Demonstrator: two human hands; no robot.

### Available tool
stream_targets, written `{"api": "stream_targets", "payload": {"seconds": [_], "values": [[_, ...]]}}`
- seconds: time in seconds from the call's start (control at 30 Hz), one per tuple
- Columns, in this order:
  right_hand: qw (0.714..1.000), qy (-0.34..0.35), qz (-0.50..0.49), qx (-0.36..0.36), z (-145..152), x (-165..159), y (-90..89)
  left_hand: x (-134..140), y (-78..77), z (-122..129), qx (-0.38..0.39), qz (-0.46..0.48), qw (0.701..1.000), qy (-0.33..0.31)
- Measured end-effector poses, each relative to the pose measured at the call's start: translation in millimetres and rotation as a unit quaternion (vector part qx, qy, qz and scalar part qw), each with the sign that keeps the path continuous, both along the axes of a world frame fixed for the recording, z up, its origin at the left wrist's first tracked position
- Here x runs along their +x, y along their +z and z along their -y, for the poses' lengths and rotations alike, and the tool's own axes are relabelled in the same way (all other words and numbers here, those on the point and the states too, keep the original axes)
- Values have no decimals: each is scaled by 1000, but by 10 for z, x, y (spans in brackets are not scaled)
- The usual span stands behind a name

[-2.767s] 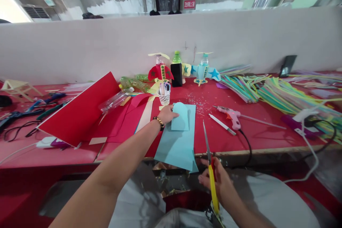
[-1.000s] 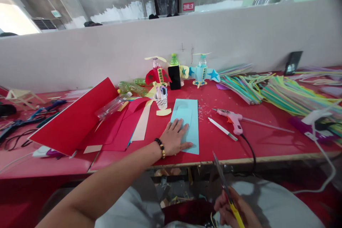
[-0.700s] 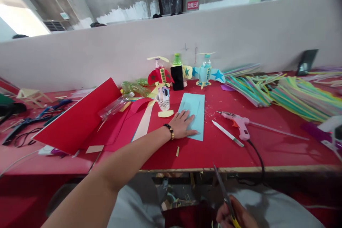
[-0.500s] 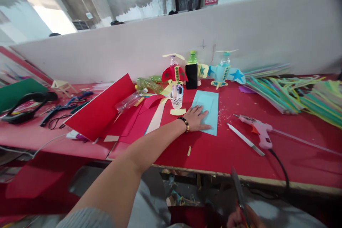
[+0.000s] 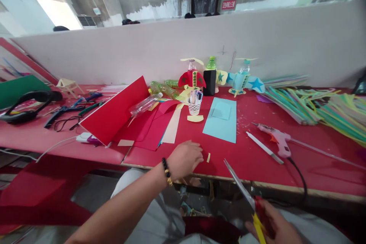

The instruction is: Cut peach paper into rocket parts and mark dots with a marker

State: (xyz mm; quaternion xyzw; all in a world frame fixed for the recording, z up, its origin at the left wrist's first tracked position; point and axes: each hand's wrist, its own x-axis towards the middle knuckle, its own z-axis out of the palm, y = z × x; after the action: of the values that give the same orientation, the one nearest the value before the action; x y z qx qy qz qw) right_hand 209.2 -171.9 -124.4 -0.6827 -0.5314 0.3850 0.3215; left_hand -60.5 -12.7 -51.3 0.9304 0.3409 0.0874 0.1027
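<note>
My left hand [image 5: 185,160], with a beaded bracelet on the wrist, hovers by the front edge of the red table [image 5: 217,164]. Its fingers are loosely bent and nothing shows in them; the thumb side is partly hidden. A small yellow paper scrap [image 5: 208,157] lies just right of the fingertips. My right hand [image 5: 276,223] grips scissors [image 5: 243,188] with red and yellow handles below the table edge, the blades pointing up and left. Farther back lies a light blue sheet [image 5: 225,131], with a smaller blue piece [image 5: 221,110] on top.
A pink glue gun [image 5: 278,139] and a white pen [image 5: 264,148] lie at right, near bundled coloured strips [image 5: 303,103]. Behind stand a pen cup [image 5: 195,106], a black phone [image 5: 209,82] and bottle planes [image 5: 192,78]. At left are a red board [image 5: 117,110] and plastic bottles [image 5: 145,105].
My left hand has left the blue sheet and come back toward the table's front edge. The scissors in my right hand have risen and show more fully.
</note>
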Motion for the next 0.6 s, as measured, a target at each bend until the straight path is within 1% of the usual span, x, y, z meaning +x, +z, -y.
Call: {"api": "stream_targets", "payload": {"seconds": [0.03, 0.1, 0.17, 0.23, 0.33, 0.4, 0.5, 0.6], "values": [[999, 8, 51, 17, -61, -1, 49, -106, -6, 86, 0, 11, 1000, 16], [988, 30, 143, 57, -191, -13, 155, -311, -37, 198, 17, 60, 994, 95], [972, 78, 207, 77, -300, -30, 261, -508, -91, 237, 51, 85, 980, 173], [955, 121, 256, 89, -375, -48, 354, -693, -158, 225, 79, 79, 969, 221], [929, 145, 315, 130, -469, -83, 456, -908, -254, 171, 94, 56, 962, 249], [911, 151, 350, 156, -560, -127, 502, -985, -297, 140, 96, 45, 961, 255], [889, 161, 394, 167, -741, -218, 544, -1016, -323, 123, 91, 33, 961, 258], [878, 178, 412, 169, -911, -280, 563, -1002, -313, 139, 88, 25, 963, 254]]}}
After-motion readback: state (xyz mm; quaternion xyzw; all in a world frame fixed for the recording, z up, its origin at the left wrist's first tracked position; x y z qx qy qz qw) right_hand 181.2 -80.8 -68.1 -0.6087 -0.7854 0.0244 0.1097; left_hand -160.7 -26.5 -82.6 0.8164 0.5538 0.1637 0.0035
